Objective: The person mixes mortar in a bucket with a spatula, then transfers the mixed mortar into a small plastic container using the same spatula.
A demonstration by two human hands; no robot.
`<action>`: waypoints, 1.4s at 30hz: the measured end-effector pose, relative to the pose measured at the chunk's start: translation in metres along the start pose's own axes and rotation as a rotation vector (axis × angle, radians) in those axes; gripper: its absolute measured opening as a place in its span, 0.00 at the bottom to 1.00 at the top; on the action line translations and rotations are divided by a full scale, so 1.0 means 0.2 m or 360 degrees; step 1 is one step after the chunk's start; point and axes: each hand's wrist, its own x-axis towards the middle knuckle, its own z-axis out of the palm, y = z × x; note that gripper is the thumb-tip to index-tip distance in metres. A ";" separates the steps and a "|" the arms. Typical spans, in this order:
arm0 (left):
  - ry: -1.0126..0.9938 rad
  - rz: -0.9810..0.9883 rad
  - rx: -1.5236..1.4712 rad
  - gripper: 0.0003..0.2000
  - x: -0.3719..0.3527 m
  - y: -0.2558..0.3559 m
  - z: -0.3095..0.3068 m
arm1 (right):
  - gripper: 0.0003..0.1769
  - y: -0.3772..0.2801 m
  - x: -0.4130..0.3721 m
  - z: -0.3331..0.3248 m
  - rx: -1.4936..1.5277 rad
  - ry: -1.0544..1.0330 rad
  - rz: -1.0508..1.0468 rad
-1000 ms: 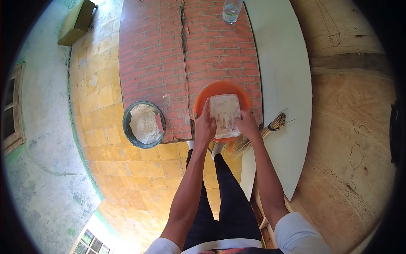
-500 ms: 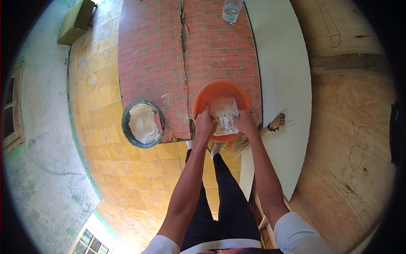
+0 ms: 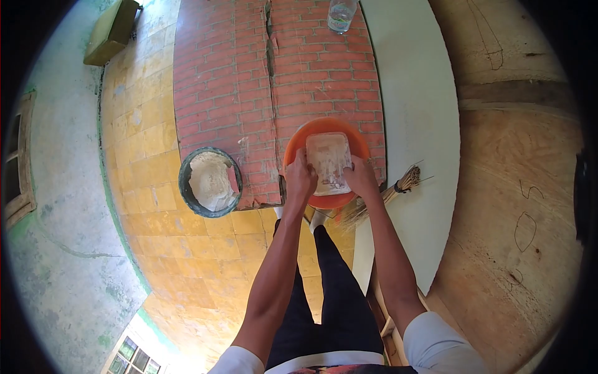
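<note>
Both my hands hold a clear rectangular plastic container (image 3: 328, 159) over the orange basin (image 3: 356, 133). My left hand (image 3: 301, 176) is closed on its left edge, and my right hand (image 3: 361, 177) grips the right edge. White residue coats the container, and some reddish-brown shows through it. What lies beneath it in the basin is hidden. Left of my hands, a dark bucket (image 3: 185, 196) holds pale powder (image 3: 210, 177), with a pinkish flat piece (image 3: 234, 179) at its right side.
The basin and bucket are at the near edge of a brick-patterned table (image 3: 224, 93). A bundle of thin sticks (image 3: 398, 186) lies to the right, by a pale board (image 3: 417, 112). At the far end stands a clear plastic bottle (image 3: 341, 17).
The container has tilted in my hands, so its broad rectangular face now shows more fully towards me. My arms have barely moved.
</note>
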 end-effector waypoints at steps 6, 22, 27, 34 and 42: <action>0.0216 0.0345 -0.0157 0.20 -0.01 0.00 0.01 | 0.20 -0.02 -0.03 -0.01 0.0143 0.0137 0.0004; 0.0045 0.0035 -0.0365 0.22 -0.13 0.06 -0.09 | 0.22 0.04 -0.01 0.00 0.0191 -0.0085 0.0001; 0.0043 0.0054 -0.0322 0.20 -0.16 0.06 -0.11 | 0.23 0.11 0.01 0.06 0.0218 -0.0202 0.0007; 0.0004 -0.0057 -0.0310 0.21 -0.19 0.09 -0.17 | 0.23 0.16 0.02 0.11 0.0276 -0.0244 -0.0006; -0.0019 -0.0142 -0.0356 0.22 -0.21 0.14 -0.20 | 0.24 0.16 0.02 0.11 0.0317 -0.0285 -0.0005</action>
